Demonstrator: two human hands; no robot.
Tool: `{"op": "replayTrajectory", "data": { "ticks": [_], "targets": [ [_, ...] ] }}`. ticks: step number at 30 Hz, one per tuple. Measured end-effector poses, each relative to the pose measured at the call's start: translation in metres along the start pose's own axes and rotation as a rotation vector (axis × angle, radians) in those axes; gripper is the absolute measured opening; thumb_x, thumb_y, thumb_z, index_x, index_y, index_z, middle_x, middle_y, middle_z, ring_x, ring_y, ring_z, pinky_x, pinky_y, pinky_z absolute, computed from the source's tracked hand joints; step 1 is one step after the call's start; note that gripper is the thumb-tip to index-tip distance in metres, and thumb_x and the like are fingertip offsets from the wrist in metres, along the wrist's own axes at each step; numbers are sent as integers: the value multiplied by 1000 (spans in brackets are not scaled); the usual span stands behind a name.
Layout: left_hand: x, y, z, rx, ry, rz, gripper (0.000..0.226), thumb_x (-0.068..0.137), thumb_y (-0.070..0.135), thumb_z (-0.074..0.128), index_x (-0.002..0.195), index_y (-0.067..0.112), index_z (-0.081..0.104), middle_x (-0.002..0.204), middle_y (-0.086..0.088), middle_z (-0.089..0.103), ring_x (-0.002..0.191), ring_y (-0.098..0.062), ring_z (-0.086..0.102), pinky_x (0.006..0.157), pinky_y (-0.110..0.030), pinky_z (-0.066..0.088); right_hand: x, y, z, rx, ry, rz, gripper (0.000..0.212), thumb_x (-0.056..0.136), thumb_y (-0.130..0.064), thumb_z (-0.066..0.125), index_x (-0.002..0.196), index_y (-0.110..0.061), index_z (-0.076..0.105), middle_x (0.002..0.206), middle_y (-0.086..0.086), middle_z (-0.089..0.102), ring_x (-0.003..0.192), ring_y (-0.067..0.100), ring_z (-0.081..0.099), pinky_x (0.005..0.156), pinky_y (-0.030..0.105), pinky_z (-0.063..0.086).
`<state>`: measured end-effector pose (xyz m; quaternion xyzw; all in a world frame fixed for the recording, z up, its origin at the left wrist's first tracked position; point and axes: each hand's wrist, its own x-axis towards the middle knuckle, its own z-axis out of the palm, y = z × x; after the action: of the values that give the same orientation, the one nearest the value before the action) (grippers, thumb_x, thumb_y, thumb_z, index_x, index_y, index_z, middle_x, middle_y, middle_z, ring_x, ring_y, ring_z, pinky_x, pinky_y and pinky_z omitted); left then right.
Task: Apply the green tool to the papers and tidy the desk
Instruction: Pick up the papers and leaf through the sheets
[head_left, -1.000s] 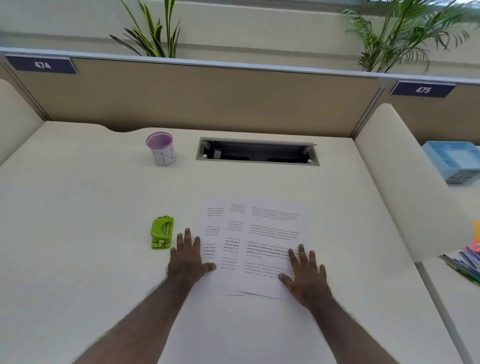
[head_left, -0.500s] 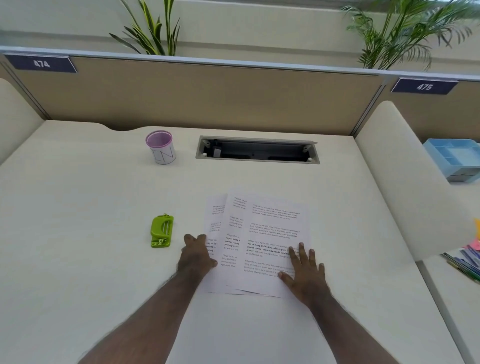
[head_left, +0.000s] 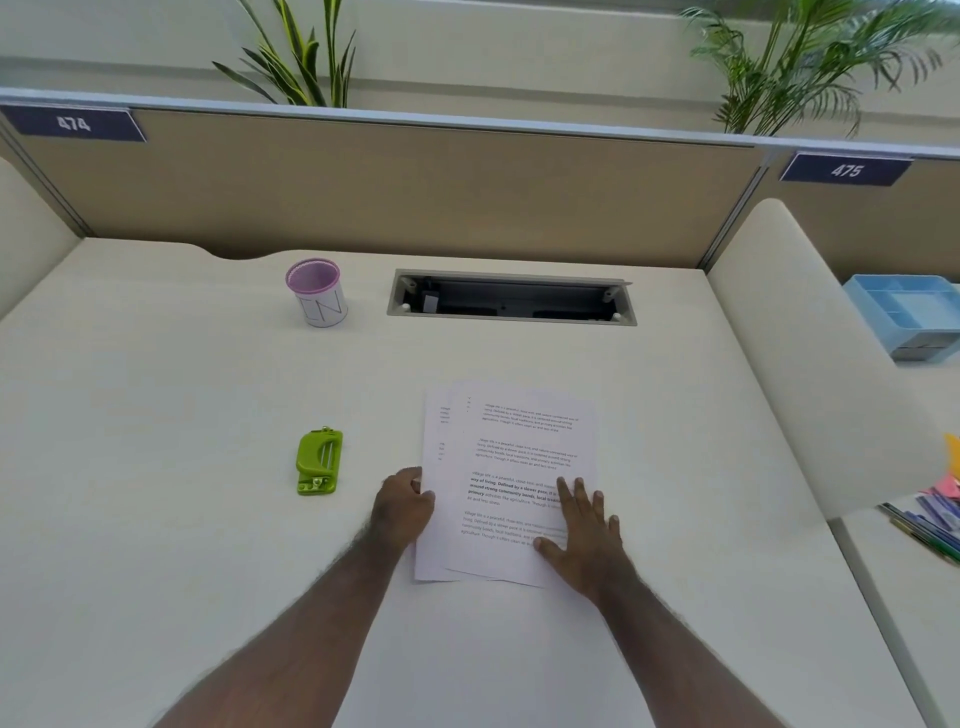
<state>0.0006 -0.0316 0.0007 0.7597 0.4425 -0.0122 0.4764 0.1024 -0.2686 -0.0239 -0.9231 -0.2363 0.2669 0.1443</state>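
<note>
White printed papers (head_left: 511, 483), at least two sheets, are laid near the middle of the pale table (head_left: 156, 519), overlapped but not squared: the lower sheet's left edge and top corner are seen poking out past the top sheet. The left hand (head_left: 402, 512) is set at the left edge of the stack, fingers curled against it; whether the sheet edge is actually pinched cannot be told. The right hand (head_left: 587, 535) is laid flat, fingers spread, on the lower right of the top sheet, nothing grasped. The step in hand is judged to be squaring the stack, ahead of any use of the tool. The green tool (head_left: 319, 461), apparently a small hole punch or similar, is left untouched on the table, well to the left of the papers and just beyond the left hand. Next, the edges would need to be brought flush, then the tool fetched, likely by the left hand, while the stack is held down by the right. A purple-rimmed cup (head_left: 317, 292) stands farther back; tidying is not yet begun.
</note>
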Motion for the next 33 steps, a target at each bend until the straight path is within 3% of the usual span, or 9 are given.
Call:
{"op": "replayTrajectory", "data": {
  "ticks": [6,9,12,15,18,20,22,27,33],
  "targets": [
    [-2,-1,11,-134,-82,-61,38,85,14,66,122,13,59,113,-7,69,103,-26,65,91,-35,53,-1,-9,3,35,-30,-84,91,92,-53,51,155,-31,-12,165,-4,-13,152,22,-11,123,45,-2],
    [-3,-4,14,-306,-119,-109,40,85,2,64,124,6,54,120,-13,65,106,-28,62,91,-36,52,0,-11,3,81,-54,-123,91,91,-51,53,155,-32,-10,166,-6,-9,153,15,-5,123,43,-1],
    [-3,-6,8,-528,-274,-234,39,87,-11,57,124,0,55,126,-19,65,110,-34,64,97,-46,52,4,-10,-5,252,75,-76,89,91,-45,61,157,-26,4,166,-2,3,153,18,8,124,42,9],
    [-3,-10,-5,-656,-476,-274,41,88,-13,56,127,0,57,127,-18,66,112,-37,65,96,-48,52,7,-9,-23,579,218,158,85,87,-32,71,155,-15,23,155,11,35,139,27,40,116,44,33],
    [-5,-14,-14,-740,-636,-273,42,89,-12,54,127,4,58,127,-15,68,115,-35,65,95,-45,54,5,-4,-38,1065,-1,256,62,84,-30,76,137,-10,52,131,11,65,111,29,68,97,45,54],
    [-5,-17,-17,-745,-722,-241,44,87,-13,55,127,6,59,128,-14,67,116,-35,65,96,-46,54,-2,0,-44,1322,-237,238,43,86,-25,72,124,-7,63,119,14,72,106,33,70,91,47,57],
    [-5,-18,-19,-675,-778,-186,50,84,-13,59,129,8,57,130,-15,66,119,-36,63,100,-49,51,-6,1,-47,1391,-312,199,35,88,-13,68,122,-6,65,118,16,72,108,36,69,90,50,57],
    [0,1,-28,-666,-661,-67,52,81,-6,67,130,7,56,129,-18,66,118,-38,63,102,-53,49,-7,-16,-59,1228,-56,42,33,87,-2,67,120,-2,67,117,18,72,104,35,70,93,49,55],
    [-3,57,-52,-755,-414,214,38,73,9,79,110,16,72,113,-11,75,103,-31,71,76,-37,60,-9,-44,-89,1153,89,-90,27,89,-6,68,115,-2,70,109,14,75,102,33,71,93,50,55]
  ]
}}
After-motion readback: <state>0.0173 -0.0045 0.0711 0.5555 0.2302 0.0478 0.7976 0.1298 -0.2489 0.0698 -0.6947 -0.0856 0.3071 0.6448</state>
